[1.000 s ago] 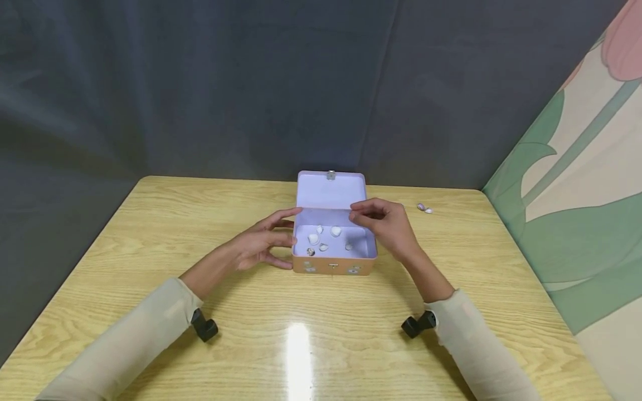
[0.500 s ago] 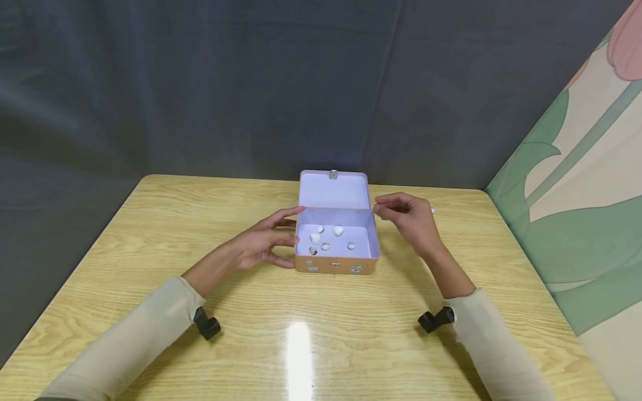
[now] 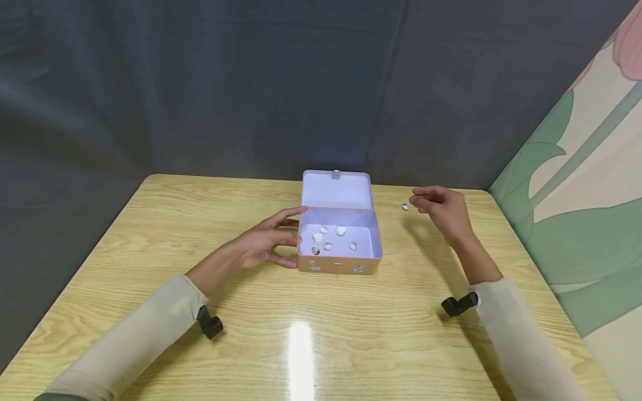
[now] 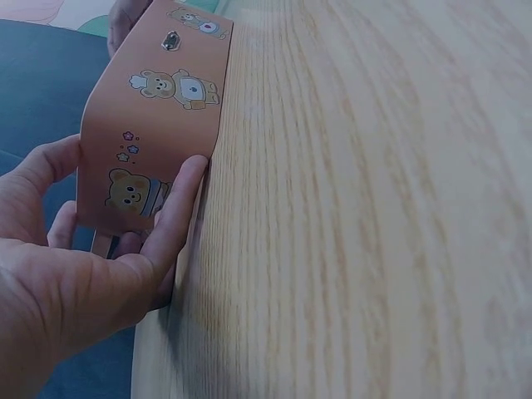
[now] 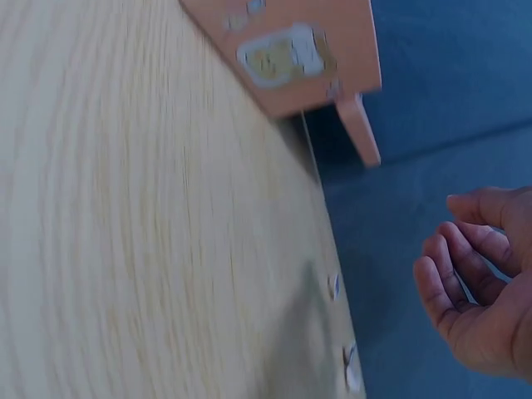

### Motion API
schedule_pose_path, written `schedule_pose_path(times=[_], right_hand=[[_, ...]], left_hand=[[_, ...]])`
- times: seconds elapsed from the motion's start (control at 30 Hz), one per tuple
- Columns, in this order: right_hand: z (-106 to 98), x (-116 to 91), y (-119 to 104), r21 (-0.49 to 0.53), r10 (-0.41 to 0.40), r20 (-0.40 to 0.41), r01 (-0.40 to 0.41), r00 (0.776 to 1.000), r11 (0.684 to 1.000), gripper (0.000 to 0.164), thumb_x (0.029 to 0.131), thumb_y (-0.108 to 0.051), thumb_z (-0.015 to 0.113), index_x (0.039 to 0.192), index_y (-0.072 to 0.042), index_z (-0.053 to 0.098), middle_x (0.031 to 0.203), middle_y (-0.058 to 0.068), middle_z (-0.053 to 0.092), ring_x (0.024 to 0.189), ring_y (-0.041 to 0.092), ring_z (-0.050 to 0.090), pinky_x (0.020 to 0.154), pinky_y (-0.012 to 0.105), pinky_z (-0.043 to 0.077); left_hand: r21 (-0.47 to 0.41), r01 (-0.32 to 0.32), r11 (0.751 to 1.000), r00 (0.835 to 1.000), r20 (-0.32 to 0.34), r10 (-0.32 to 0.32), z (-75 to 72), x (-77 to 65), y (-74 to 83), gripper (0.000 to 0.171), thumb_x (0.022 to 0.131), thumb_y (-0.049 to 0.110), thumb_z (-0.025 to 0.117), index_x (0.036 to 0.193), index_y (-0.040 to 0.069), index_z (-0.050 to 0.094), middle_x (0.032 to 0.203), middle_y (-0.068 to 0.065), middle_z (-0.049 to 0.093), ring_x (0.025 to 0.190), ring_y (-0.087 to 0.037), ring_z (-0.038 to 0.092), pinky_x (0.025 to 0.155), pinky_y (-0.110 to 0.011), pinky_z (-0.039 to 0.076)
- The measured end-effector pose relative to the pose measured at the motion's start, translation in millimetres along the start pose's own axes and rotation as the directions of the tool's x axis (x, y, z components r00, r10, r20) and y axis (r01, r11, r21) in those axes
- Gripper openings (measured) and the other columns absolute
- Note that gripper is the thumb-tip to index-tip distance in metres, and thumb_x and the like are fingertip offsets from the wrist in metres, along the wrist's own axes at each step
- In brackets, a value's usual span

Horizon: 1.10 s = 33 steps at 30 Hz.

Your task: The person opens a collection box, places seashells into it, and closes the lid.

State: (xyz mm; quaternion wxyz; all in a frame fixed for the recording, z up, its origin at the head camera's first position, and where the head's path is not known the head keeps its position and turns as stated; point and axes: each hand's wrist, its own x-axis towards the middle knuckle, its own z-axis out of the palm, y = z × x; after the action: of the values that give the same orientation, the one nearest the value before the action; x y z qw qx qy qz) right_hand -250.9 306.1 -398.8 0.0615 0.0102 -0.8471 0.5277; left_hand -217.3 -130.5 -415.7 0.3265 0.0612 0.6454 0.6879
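Since the earlier frames the right hand [image 3: 443, 210] has left the tin box [image 3: 339, 248] and travelled toward the far right corner of the tabletop [image 3: 150, 267]; the left hand has not shifted.

Left hand [image 3: 263, 243]: stationed at the box's left end. The left wrist view shows the thumb against the near corner of the bear-printed wall and the fingers loosely spread along that wall, not closed around it.

Tin box: orange, lid [image 3: 336, 190] raised, standing toward the far edge at mid-width. Six small shells [image 3: 328, 239] lie on its pale floor.

Right hand: raised over the table, well apart from the box, fingers loosely curled, holding nothing. Two small shells [image 5: 341, 328] lie on the wood just beside its fingertips.
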Motion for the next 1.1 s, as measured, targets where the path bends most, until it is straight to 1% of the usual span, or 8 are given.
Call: schedule_pose_path(times=[0.1, 0.2, 0.43, 0.63, 0.73, 0.8, 0.93, 1.1], right_hand=[[-8.3, 6.6, 9.8, -0.003, 0.031, -0.008, -0.031, 0.999, 1.0, 0.04, 0.111, -0.018, 0.074, 0.142, 0.008, 0.071, 0.096, -0.032, 0.071, 0.089, -0.011, 0.073, 0.08, 0.008, 0.062], [-15.0, 12.7, 18.2, -0.013, 0.049, -0.018, -0.05, 0.999, 0.999, 0.041, 0.111, -0.016, 0.072, 0.142, 0.01, 0.069, 0.092, -0.033, 0.071, 0.088, -0.011, 0.074, 0.08, 0.009, 0.063], [-32.2, 21.3, 36.3, -0.19, 0.131, -0.035, -0.135, 0.991, 0.972, 0.048, 0.109, -0.034, 0.076, 0.141, 0.002, 0.074, 0.098, -0.029, 0.068, 0.091, -0.007, 0.065, 0.078, 0.011, 0.058], [-45.5, 28.8, 53.7, -0.248, 0.177, 0.008, -0.169, 0.984, 0.954, 0.048, 0.107, -0.032, 0.077, 0.14, 0.003, 0.074, 0.091, -0.029, 0.068, 0.087, -0.004, 0.069, 0.076, 0.013, 0.06], [-48.9, 30.0, 60.2, -0.29, 0.18, 0.037, -0.162, 0.983, 0.943, 0.05, 0.107, -0.033, 0.077, 0.142, 0.002, 0.073, 0.1, -0.02, 0.075, 0.089, -0.003, 0.068, 0.076, 0.012, 0.058], [-50.0, 30.4, 63.2, -0.319, 0.179, 0.052, -0.153, 0.983, 0.935, 0.05, 0.108, -0.034, 0.077, 0.142, 0.002, 0.073, 0.115, -0.006, 0.08, 0.092, -0.001, 0.067, 0.079, 0.012, 0.056], [-49.9, 31.1, 67.1, -0.364, 0.169, 0.068, -0.133, 0.983, 0.922, 0.049, 0.109, -0.034, 0.075, 0.143, 0.001, 0.073, 0.142, 0.022, 0.075, 0.102, 0.005, 0.063, 0.086, 0.017, 0.052], [-49.1, 32.0, 71.5, -0.38, 0.142, 0.084, -0.1, 0.986, 0.92, 0.044, 0.109, -0.026, 0.076, 0.141, 0.003, 0.074, 0.148, 0.03, 0.071, 0.097, -0.003, 0.059, 0.083, 0.012, 0.049]], left_hand=[[-0.001, 0.0, 1.0, 1.0, 0.002, 0.0, -0.2, 0.2, -0.3, 0.081, 0.111, 0.005, 0.066, 0.178, 0.039, 0.034, 0.18, -0.012, 0.023, 0.145, -0.042, 0.058, 0.092, -0.053, 0.074], [0.001, -0.004, 1.0, 1.0, 0.001, 0.004, -0.6, 0.1, -0.3, 0.081, 0.111, 0.005, 0.066, 0.178, 0.038, 0.034, 0.18, -0.012, 0.023, 0.145, -0.042, 0.058, 0.092, -0.053, 0.073], [-0.001, 0.0, 1.0, 1.0, -0.007, 0.0, -1.1, -0.1, -0.3, 0.083, 0.11, 0.003, 0.067, 0.177, 0.039, 0.035, 0.181, -0.011, 0.023, 0.145, -0.042, 0.058, 0.091, -0.052, 0.074], [-0.001, 0.001, 1.0, 1.0, -0.008, -0.001, 0.8, 0.1, -0.9, 0.081, 0.11, 0.004, 0.067, 0.177, 0.038, 0.036, 0.18, -0.012, 0.024, 0.143, -0.041, 0.058, 0.091, -0.053, 0.074], [0.001, 0.002, 1.0, 1.0, -0.01, -0.002, 0.6, 0.4, -1.6, 0.081, 0.111, 0.004, 0.067, 0.177, 0.039, 0.036, 0.179, -0.012, 0.025, 0.142, -0.041, 0.059, 0.091, -0.052, 0.074], [0.002, 0.001, 1.0, 1.0, -0.011, -0.001, 0.3, 0.5, -1.6, 0.081, 0.111, 0.004, 0.067, 0.177, 0.039, 0.036, 0.179, -0.012, 0.025, 0.141, -0.041, 0.06, 0.09, -0.052, 0.074], [0.005, -0.005, 1.0, 1.0, -0.007, 0.005, -0.1, 0.5, -1.6, 0.08, 0.111, 0.005, 0.067, 0.177, 0.039, 0.037, 0.178, -0.012, 0.025, 0.141, -0.04, 0.06, 0.09, -0.052, 0.074], [0.01, -0.009, 1.0, 1.0, -0.005, 0.009, -0.7, 0.5, -2.6, 0.08, 0.111, 0.005, 0.067, 0.177, 0.039, 0.036, 0.178, -0.012, 0.025, 0.141, -0.041, 0.06, 0.09, -0.053, 0.074]])
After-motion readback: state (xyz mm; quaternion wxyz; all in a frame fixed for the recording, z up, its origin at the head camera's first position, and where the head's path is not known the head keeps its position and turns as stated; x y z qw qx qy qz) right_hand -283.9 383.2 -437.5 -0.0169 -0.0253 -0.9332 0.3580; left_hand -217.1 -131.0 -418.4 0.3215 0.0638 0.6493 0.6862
